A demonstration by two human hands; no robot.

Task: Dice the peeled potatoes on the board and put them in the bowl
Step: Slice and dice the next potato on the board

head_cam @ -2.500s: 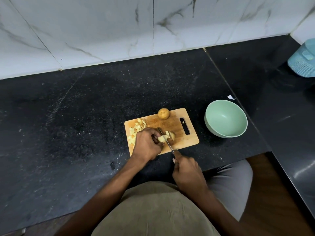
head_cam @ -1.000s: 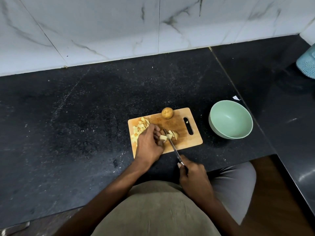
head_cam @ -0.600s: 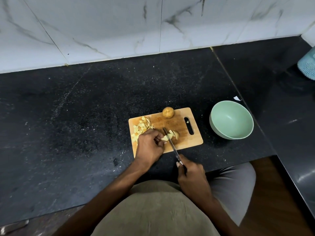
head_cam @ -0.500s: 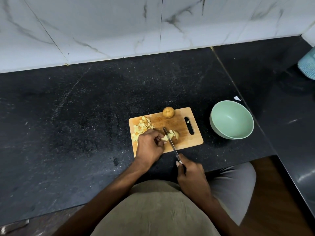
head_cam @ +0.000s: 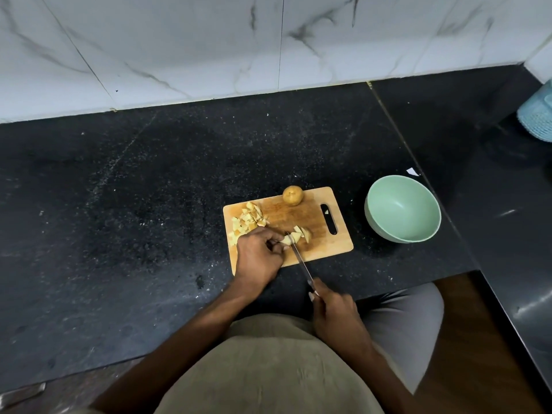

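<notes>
Dim, even light with soft shadows, a faint glare streak on the dark surface (head_cam: 507, 212) at right, wide-angle bending at edges.

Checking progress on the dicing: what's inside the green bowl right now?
Nothing shows inside the green bowl; its near inner wall is hidden by the rim. The diced pieces lie on the cutting board.

Board to bowl: I see bare black counter (head_cam: 357, 234) between cutting board (head_cam: 331, 249) and green bowl (head_cam: 430, 231) — they stand apart.
Board's far edge: whole potato (head_cam: 292, 195) sits there.
Board's left: diced pile (head_cam: 248, 219).
Left counter: wide, bare.
Far right: blue basket (head_cam: 537, 118) — well apart.
</notes>
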